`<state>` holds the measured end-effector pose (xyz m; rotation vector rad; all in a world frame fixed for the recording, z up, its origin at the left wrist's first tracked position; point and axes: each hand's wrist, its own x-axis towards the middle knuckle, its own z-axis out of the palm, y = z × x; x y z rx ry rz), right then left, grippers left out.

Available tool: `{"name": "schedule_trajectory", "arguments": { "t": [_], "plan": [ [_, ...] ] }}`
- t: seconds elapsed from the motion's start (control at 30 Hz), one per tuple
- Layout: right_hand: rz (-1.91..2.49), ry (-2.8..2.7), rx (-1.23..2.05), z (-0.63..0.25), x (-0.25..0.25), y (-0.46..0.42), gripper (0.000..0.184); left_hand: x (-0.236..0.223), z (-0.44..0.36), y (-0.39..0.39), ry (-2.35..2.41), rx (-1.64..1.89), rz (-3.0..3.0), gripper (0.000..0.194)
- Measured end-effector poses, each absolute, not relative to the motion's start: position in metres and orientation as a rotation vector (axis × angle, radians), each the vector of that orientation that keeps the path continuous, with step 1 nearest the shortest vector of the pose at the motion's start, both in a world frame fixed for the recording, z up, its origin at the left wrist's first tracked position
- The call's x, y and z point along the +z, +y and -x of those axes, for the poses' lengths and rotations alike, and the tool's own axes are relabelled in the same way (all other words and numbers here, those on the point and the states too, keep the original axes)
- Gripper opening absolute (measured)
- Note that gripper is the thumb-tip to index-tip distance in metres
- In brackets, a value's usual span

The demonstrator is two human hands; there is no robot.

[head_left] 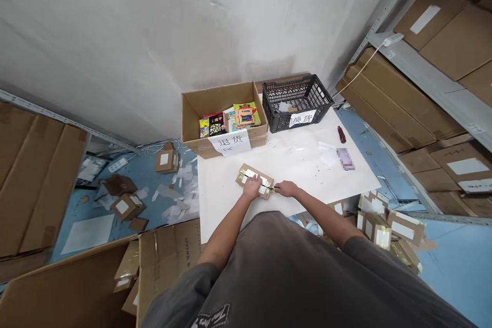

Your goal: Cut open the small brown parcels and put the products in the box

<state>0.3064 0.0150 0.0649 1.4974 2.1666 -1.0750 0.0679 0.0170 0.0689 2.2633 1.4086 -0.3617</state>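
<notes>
A small taped cardboard box (244,170) with white labels lies slanted on the white tabletop, a dark line running along its upper face. My left hand (251,187) grips it from above, fingers bent over the middle and pressing it down. At the box's right end, my right hand (286,188) is closed around a slim black-and-yellow utility knife (274,187), whose tip meets the box near the dark line. The blade itself is too small to make out.
Behind stand a labelled carton (200,147) of colourful books and a black plastic crate (279,122). A red-and-black cutter (342,135) and a blurred purple item (345,159) lie at right. Boxes and paper scraps (184,184) litter the floor; loaded shelves (430,82) flank the table.
</notes>
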Motion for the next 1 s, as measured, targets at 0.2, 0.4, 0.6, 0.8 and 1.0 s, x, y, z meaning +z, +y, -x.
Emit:
{"name": "schedule_trajectory", "arguments": {
  "t": [0.2,0.4,0.6,0.8,1.0],
  "plan": [
    [-1.572,2.011,-1.409,-0.311,0.056,-0.012,0.048,0.073,-0.070,0.020,1.447,-0.358,-2.238,0.085],
    [-1.945,1.814,-1.763,-0.326,0.042,-0.050,0.048,0.071,-0.070,-0.013,1.607,-0.333,-2.138,0.060],
    [-2.226,1.635,-1.903,-0.330,0.050,-0.059,0.050,0.058,-0.054,-0.004,1.731,-0.208,-2.071,0.088],
    [-2.176,1.912,-1.712,-0.314,0.062,-0.052,0.049,0.041,-0.035,0.005,1.699,-0.168,-2.013,0.090],
    [-2.010,2.208,-1.524,-0.307,0.053,-0.059,0.033,0.036,-0.025,0.004,1.668,0.060,-2.087,0.057]
  ]
}}
